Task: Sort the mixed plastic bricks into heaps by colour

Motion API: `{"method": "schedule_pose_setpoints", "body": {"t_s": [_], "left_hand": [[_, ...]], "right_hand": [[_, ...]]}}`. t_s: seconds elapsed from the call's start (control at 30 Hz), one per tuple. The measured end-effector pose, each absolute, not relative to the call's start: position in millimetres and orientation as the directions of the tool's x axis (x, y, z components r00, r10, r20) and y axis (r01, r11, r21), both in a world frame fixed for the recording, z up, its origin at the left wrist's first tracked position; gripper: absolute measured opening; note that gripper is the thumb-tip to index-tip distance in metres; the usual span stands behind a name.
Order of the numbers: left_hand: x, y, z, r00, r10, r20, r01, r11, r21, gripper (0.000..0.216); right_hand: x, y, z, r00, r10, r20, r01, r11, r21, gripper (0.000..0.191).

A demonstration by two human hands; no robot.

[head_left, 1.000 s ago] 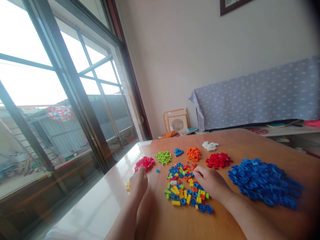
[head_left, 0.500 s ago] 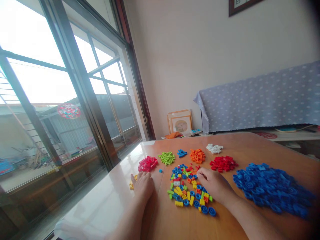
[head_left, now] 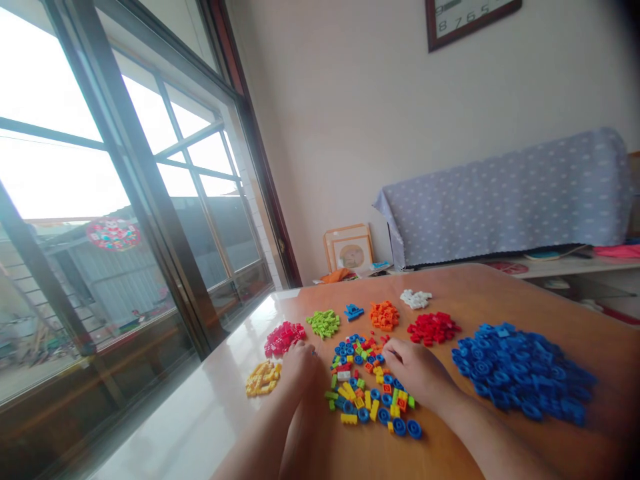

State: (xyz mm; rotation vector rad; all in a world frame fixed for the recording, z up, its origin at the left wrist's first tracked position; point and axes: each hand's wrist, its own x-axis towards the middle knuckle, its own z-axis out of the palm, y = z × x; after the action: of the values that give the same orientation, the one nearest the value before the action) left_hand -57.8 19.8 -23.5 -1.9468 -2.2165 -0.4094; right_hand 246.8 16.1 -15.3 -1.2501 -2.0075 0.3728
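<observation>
My left hand is beside the pink brick pile, its fingers drawn together at a small blue brick, most of which they hide. Left of that wrist lies a yellow brick pile. My right hand rests at the right edge of a mixed pile of blue round pieces and yellow, green, red and orange bricks. Its fingers are curled, and what they hold, if anything, is hidden.
Behind the mixed pile are green bricks, a few blue pieces, orange bricks, white pieces and red bricks. A large blue pile covers the wooden table's right side. A window stands left.
My left hand has moved right, from the yellow pile to the small blue brick, and its fingers have closed. My right hand stays at the mixed pile. The view has turned slightly right.
</observation>
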Motion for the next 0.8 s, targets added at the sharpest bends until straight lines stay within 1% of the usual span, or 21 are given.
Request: {"method": "schedule_pose_setpoints", "body": {"t_s": [0.1, 0.23, 0.37, 0.43, 0.53, 0.63, 0.73, 0.8], "left_hand": [[-57, 31, -28, -0.175, 0.931, 0.321, 0.983, 0.144, 0.116, 0.020], [-55, 37, -34, -0.250, 0.894, 0.371, 0.965, 0.198, 0.172, 0.019], [-55, 35, -38, -0.255, 0.870, 0.422, 0.965, 0.199, 0.174, 0.020], [-54, 35, -37, -0.234, 0.857, 0.459, 0.969, 0.167, 0.182, 0.021], [-47, 34, -35, -0.156, 0.861, 0.485, 0.971, 0.043, 0.236, 0.023], [-32, 33, -32, -0.016, 0.876, 0.482, 0.948, -0.140, 0.287, 0.026], [-14, 28, -27, 0.170, 0.866, 0.471, 0.905, -0.326, 0.273, 0.032], [-3, 23, -24, 0.260, 0.855, 0.449, 0.877, -0.404, 0.261, 0.037]], "right_hand": [[247, 17, -15, -0.261, 0.859, 0.440, 0.648, 0.494, -0.580, 0.026], [247, 17, -13, -0.262, 0.858, 0.442, 0.651, 0.495, -0.575, 0.025], [251, 19, -12, -0.223, 0.874, 0.432, 0.673, 0.459, -0.580, 0.026], [254, 21, -12, -0.191, 0.883, 0.429, 0.688, 0.432, -0.583, 0.026], [259, 25, -13, -0.150, 0.895, 0.420, 0.711, 0.393, -0.583, 0.026], [262, 29, -15, -0.124, 0.906, 0.405, 0.721, 0.362, -0.591, 0.025], [262, 32, -17, -0.120, 0.914, 0.387, 0.731, 0.345, -0.588, 0.024], [261, 32, -19, -0.127, 0.923, 0.363, 0.745, 0.330, -0.580, 0.023]]}}
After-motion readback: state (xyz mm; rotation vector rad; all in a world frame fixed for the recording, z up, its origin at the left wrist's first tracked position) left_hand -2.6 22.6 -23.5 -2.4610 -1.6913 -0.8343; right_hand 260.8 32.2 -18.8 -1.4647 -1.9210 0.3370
